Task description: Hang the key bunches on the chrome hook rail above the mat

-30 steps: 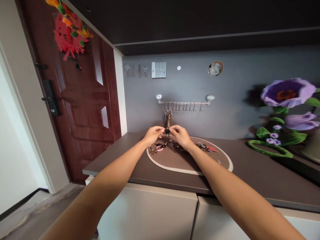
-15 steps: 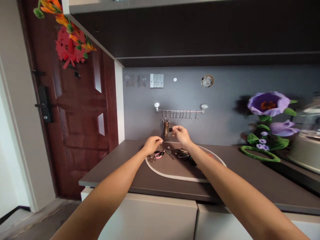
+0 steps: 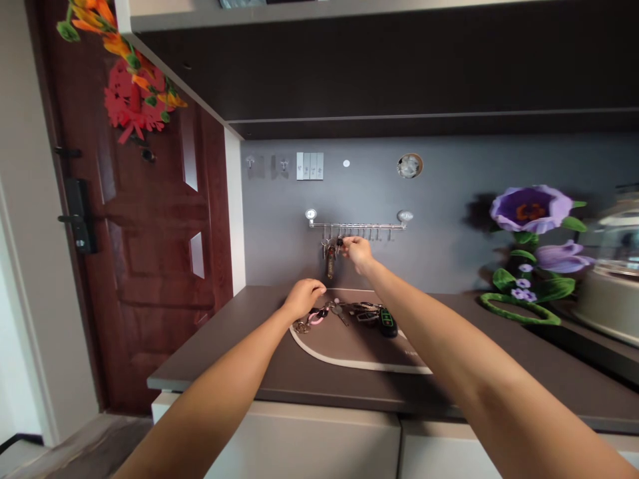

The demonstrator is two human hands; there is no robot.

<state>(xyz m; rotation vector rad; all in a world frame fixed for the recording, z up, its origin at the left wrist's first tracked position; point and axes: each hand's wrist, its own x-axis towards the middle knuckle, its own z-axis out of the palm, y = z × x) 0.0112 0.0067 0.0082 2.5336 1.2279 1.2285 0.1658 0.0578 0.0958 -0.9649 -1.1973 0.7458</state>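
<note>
My right hand [image 3: 357,253] pinches a small black-headed key [image 3: 340,242] just under the hooks of a silver rail [image 3: 359,226] on the grey wall. Beside it, a brown key fob [image 3: 330,262] hangs with keys from the rail's left hooks. My left hand [image 3: 303,298] hovers lower, over the mat's back left, its fingers bent together; whether anything is between them is too small to tell. Several keys lie on the brown mat [image 3: 349,352], among them a pink ring [image 3: 316,318] and a black remote with green marks [image 3: 387,322].
A low dark shelf [image 3: 379,66] juts out above the hands. Purple fabric flowers [image 3: 532,211] and a cream appliance [image 3: 606,293] stand at the right of the counter [image 3: 210,332]. A dark red door [image 3: 144,279] is at the left.
My right hand has moved up with the key, from beside the hanging fob to the hooks. The black remote has come into fuller view. My left hand has barely moved.
</note>
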